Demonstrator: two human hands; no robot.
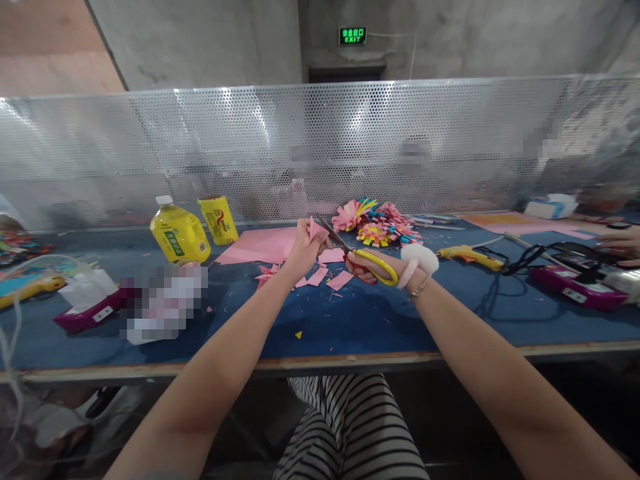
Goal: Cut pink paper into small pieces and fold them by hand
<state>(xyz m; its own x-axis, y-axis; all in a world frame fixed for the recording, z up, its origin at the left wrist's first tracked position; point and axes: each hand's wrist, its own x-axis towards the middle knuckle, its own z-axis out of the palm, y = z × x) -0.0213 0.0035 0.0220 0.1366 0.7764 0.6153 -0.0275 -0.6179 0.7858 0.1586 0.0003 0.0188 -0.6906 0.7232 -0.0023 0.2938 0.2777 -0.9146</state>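
Note:
My left hand [305, 241] pinches a folded piece of pink paper [317, 230] above the middle of the table. My right hand [361, 264] is closed around a pair of scissors with yellow and red handles [383, 265]. The blades point up and left, close by the pink paper; whether they touch it I cannot tell. Under my hands lie cut pink paper pieces [340, 280] and small scraps. A larger pink sheet [255, 245] is spread behind my left hand. Beyond my right hand sits a heap of pink, yellow and blue paper flowers [376, 225].
At left stand a yellow-liquid bottle [179, 233] and a yellow can [218, 220]. Purple power strips [577, 288] and a yellow glue gun [470, 257] with cables lie at right. Another person's hand [623, 241] shows at the right edge. A perforated metal panel [240, 160] borders the back.

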